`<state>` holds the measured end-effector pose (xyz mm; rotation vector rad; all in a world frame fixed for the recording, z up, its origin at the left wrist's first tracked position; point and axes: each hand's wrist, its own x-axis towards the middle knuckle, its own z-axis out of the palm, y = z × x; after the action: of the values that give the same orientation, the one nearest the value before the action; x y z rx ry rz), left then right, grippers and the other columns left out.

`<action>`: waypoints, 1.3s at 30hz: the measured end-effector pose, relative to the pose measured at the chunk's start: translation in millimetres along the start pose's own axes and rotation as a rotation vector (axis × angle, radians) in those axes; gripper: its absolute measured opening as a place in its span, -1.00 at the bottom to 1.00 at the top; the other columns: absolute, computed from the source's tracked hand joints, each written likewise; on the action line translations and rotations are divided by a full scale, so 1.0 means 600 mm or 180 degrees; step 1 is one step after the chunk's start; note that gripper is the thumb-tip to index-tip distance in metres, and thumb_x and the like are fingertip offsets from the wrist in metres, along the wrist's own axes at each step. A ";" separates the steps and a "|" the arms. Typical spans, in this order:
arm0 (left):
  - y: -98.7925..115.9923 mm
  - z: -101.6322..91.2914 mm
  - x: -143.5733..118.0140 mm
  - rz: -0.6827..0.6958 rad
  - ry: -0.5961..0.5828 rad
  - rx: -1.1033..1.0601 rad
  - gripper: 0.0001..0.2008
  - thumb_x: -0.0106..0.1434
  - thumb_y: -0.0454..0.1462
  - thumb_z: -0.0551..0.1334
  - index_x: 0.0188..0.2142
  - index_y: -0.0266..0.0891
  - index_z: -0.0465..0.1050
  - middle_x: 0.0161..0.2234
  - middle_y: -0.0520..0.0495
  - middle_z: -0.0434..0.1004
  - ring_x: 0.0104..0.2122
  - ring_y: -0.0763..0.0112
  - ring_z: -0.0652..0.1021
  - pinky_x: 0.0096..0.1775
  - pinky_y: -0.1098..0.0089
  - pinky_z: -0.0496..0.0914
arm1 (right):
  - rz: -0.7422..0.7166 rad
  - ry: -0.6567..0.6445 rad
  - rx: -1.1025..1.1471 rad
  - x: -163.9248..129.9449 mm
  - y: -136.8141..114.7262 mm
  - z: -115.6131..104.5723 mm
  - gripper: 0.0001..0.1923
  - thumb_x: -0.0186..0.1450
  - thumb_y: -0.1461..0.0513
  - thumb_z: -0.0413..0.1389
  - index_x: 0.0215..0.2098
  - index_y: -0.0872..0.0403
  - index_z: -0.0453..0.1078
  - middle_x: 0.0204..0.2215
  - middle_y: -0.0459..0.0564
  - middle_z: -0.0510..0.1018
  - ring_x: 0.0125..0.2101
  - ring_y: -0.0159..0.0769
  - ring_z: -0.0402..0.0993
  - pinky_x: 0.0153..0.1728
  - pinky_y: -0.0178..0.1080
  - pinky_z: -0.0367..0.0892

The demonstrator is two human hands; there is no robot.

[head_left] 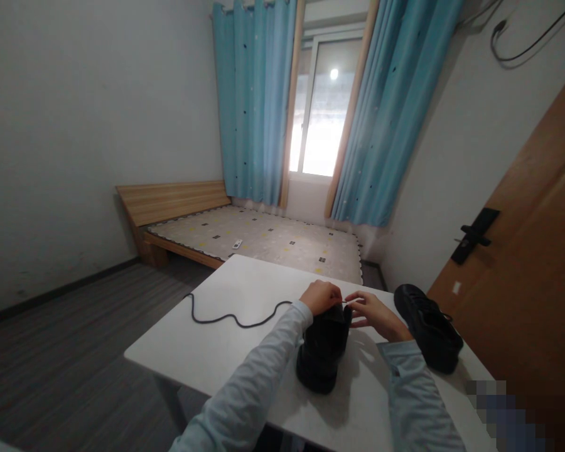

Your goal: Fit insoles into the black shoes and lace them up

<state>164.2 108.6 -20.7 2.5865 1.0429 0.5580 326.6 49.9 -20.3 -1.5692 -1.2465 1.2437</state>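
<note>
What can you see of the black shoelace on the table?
The black shoelace is a thin dark cord, matte, seemingly round. It lies loose in a wavy line on the white table, its free end toward the far left edge. The other end runs to the black shoe in front of the person, where the left hand and right hand meet over the shoe's top. The pale tip pinched between the fingers looks like its end, though that is too small to confirm.

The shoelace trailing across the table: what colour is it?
Black, the shoelace stands out against the white table in the head view.
</note>
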 end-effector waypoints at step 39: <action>0.036 0.011 -0.002 0.0047 0.0084 0.0833 -0.79 0.18 -0.21 0.18 -0.17 -0.11 0.42 -0.28 -0.09 0.54 -0.24 0.21 0.54 -0.23 0.31 0.40 | 0.0093 -0.0291 -0.0466 0.005 0.008 -0.014 -0.78 0.06 0.17 0.24 -0.49 0.16 0.34 -0.50 -0.01 0.51 -0.45 -0.30 0.50 -0.52 -0.30 0.42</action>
<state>179.2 92.1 -18.0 2.8204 1.1770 0.4888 336.0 51.8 -23.4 -1.6554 -1.4048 1.2795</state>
